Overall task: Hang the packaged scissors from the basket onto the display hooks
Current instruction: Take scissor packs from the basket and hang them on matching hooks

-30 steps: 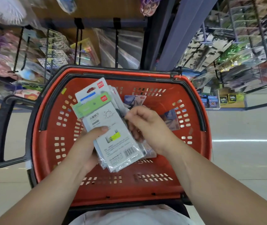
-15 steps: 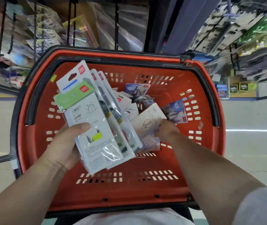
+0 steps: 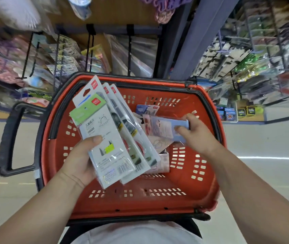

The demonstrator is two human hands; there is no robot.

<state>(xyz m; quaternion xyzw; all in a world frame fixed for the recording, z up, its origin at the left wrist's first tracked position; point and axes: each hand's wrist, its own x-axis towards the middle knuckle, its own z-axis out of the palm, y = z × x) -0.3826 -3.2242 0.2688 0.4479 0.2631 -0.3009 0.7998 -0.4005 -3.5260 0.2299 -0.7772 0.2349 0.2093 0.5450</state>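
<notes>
**Shop aisle: scissor packs held over the basket**

Shelving with display hooks and hanging packets stands beyond the far rim of the red basket. The left hand grips a fanned stack of packaged scissors above the basket's left half, thumb pressed on the top pack. The right hand pinches a blue-edged pack near the right wall. Other packs lie loose inside, toward the far wall.

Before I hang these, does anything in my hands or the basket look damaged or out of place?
Nothing stands out. The left hand holds a fanned stack of packaged scissors, the right hand grips a blue pack, and the rest lie loose in the basket.
</notes>
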